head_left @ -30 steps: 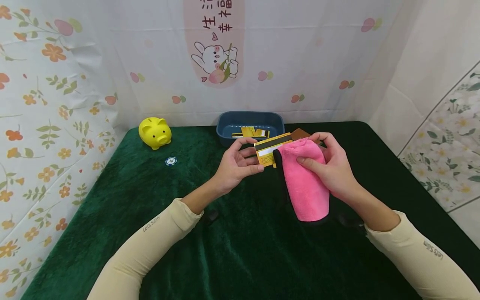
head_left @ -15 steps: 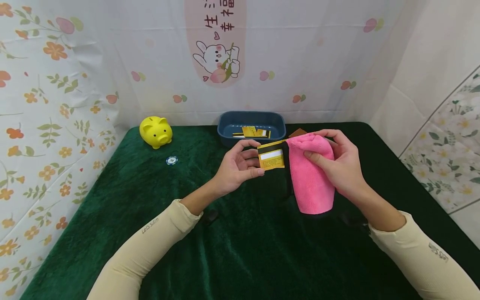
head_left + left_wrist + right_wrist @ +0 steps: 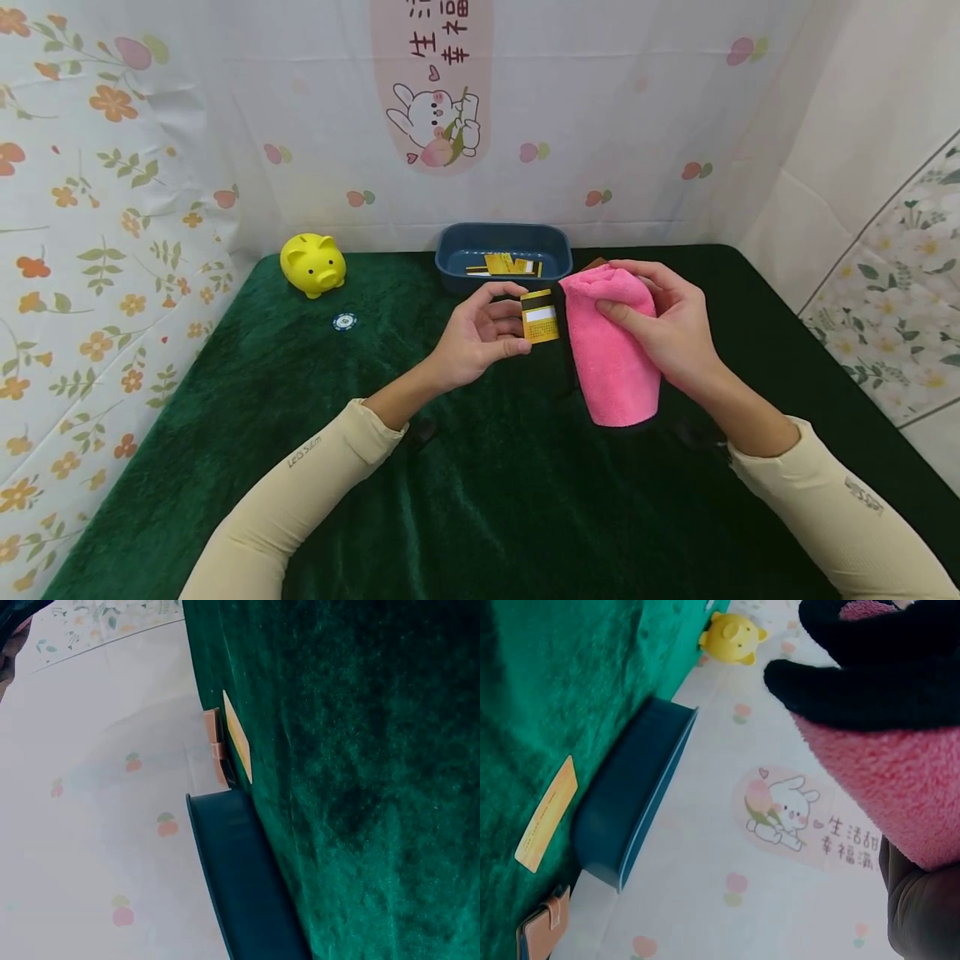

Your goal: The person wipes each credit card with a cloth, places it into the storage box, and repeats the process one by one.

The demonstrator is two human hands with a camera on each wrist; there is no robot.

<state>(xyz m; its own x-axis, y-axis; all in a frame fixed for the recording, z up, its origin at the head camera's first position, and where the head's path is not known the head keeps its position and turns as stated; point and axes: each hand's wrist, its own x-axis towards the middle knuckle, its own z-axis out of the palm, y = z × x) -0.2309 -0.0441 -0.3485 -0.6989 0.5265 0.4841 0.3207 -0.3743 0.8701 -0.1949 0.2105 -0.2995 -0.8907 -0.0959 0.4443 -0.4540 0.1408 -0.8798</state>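
My left hand (image 3: 480, 333) pinches a yellow bank card (image 3: 540, 327) by its left edge, with the black stripe and white strip showing. In my right hand (image 3: 663, 321) is a bunched pink towel (image 3: 615, 358) with black edging (image 3: 564, 333). The towel covers the card's right end. In the right wrist view the pink plush (image 3: 885, 780) and its black border fill the right side. Another yellow card (image 3: 547, 814) lies flat on the green cloth, hidden behind the towel and hands in the head view.
A blue bin (image 3: 502, 242) with several yellow cards (image 3: 510, 264) stands at the back. Right of it is a brown wallet (image 3: 546, 930). A yellow piggy bank (image 3: 312, 265) and a poker chip (image 3: 345, 322) sit at the left on the green cloth (image 3: 360, 533).
The towel moved right along the card, baring more of it, then came back left over the card's right end. The left hand has hardly moved and keeps its grip.
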